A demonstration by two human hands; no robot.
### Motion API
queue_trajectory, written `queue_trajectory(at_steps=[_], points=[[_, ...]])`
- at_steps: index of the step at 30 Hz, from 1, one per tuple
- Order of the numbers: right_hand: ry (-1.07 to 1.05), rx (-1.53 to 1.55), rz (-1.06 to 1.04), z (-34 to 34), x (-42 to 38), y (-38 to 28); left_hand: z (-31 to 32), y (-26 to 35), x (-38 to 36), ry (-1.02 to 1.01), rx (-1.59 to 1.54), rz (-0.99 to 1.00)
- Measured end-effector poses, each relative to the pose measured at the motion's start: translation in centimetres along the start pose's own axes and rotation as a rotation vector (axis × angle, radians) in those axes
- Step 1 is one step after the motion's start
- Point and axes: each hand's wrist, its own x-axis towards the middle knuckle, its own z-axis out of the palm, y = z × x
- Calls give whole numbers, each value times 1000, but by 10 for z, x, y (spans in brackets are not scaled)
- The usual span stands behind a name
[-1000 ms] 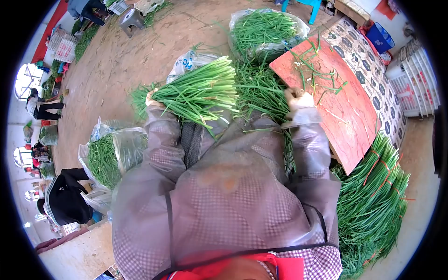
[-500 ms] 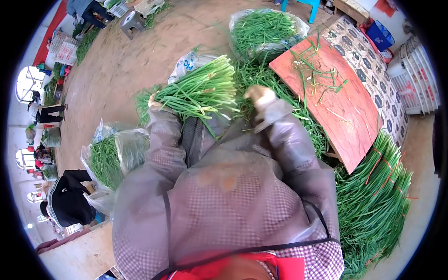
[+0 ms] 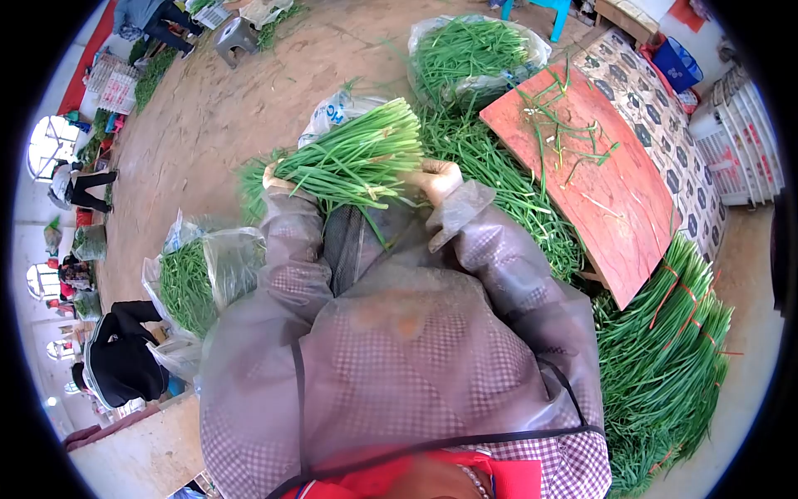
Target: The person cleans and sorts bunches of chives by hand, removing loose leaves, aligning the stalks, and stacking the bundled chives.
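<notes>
A thick bunch of garlic chives (image 3: pixel 357 158) lies across my lap, pale stalk ends toward the upper right. My left hand (image 3: pixel 276 180) is wrapped round its leafy end at the left. At the stalk-end side, my right hand (image 3: pixel 436 180) has its fingers bent together against the stalks; the fingertips are partly hidden there. Just right of that hand is a heap of loose chives (image 3: pixel 515 195), beside a reddish wooden board (image 3: pixel 594 191) with scattered stalks on it.
Tied chive bundles (image 3: pixel 665 358) are stacked at the lower right. A plastic-lined container of chives (image 3: pixel 478 54) stands ahead, and a bag of chives (image 3: pixel 187 287) at my left. A person in black (image 3: pixel 125 353) bends over at far left. White crates (image 3: pixel 736 145) stand at right.
My right hand has moved left and slightly down, from above the loose heap to the stalk ends of the bunch. My left hand keeps its hold.
</notes>
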Motion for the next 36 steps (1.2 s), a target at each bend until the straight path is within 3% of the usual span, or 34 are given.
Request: queue_trajectory(at_steps=[3,5,10,15,17,18,20,22,23,24,25,26,28,29,31,32,33,34,35,36], points=[[61,98,-107,3,13,12,5,0,-8,-80,84,55],[220,80,-340,-1,28,23,16,0,-13,-13,285,95],[349,-11,-600,-19,53,39,14,-2,12,174,35,60],[398,20,-573,-30,37,16,6,-2,21,147,-37,19],[486,-218,-586,-58,32,8,3,-2,22,156,-14,17],[504,-678,-762,-88,27,8,-5,-1,26,99,5,22],[543,-883,-686,-139,7,1,-34,-3,42,42,19,27],[701,-748,-386,-182,-11,-4,-53,-8,51,-73,455,319],[830,-874,-311,-198,-15,0,-49,-9,47,-103,595,421],[831,-879,-310,-189,-26,-8,-13,-4,16,-7,296,195],[806,-1399,-370,-164,-46,-24,7,0,-3,88,-1,-31],[739,-1918,-420,-144,-54,-30,-6,-4,5,89,-1,-33],[386,-1564,-560,-102,-50,-27,-32,-10,25,-102,370,207],[201,-1543,-370,-56,-52,-45,-36,-11,30,-161,489,293],[-42,-1257,-389,-12,-31,-26,-22,-18,30,10,214,176],[31,-1198,-462,8,-17,-10,12,-12,2,127,35,34],[103,-1136,-535,24,-4,1,8,-13,5,120,32,40],[25,-973,-620,34,3,-8,0,-15,11,73,92,81],[-17,-743,-479,44,6,-10,-7,-16,16,27,155,120],[-27,-509,-344,54,9,-12,13,-12,0,96,-19,9]])
